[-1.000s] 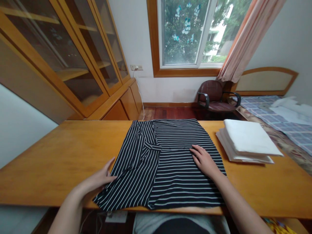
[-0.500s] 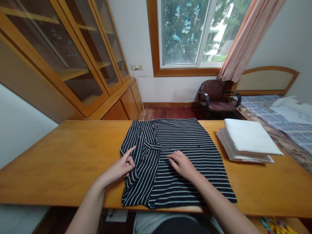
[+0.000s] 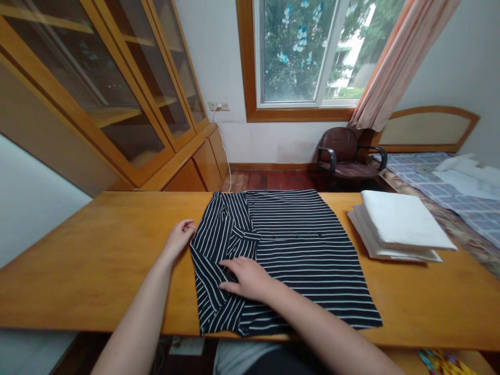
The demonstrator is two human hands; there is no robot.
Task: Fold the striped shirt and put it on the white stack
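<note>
A black shirt with white stripes (image 3: 300,260) lies spread on the wooden table, its sleeve part (image 3: 209,268) folded over at the left. Just off the shirt's left edge is my left hand (image 3: 180,238), fingers loosely curled and nothing visible in them. My right hand (image 3: 248,278) rests on the folded sleeve area, thumb and fingers apart, palm down. Part of the fabric under that hand and forearm is hidden. The collar (image 3: 246,235) shows just above my right hand, near the shirt's middle.
A stack of white folded sheets or boards (image 3: 402,221) sits on the table (image 3: 97,260) at the right. Beyond are a maroon armchair (image 3: 339,151), a bed (image 3: 437,172) and a glass-door cabinet (image 3: 156,120). Colourful cloth (image 3: 445,362) shows at the lower right.
My left hand has moved up and left, off the shirt. My right hand has shifted left and down onto the sleeve, which now lies flatter along the left side.
</note>
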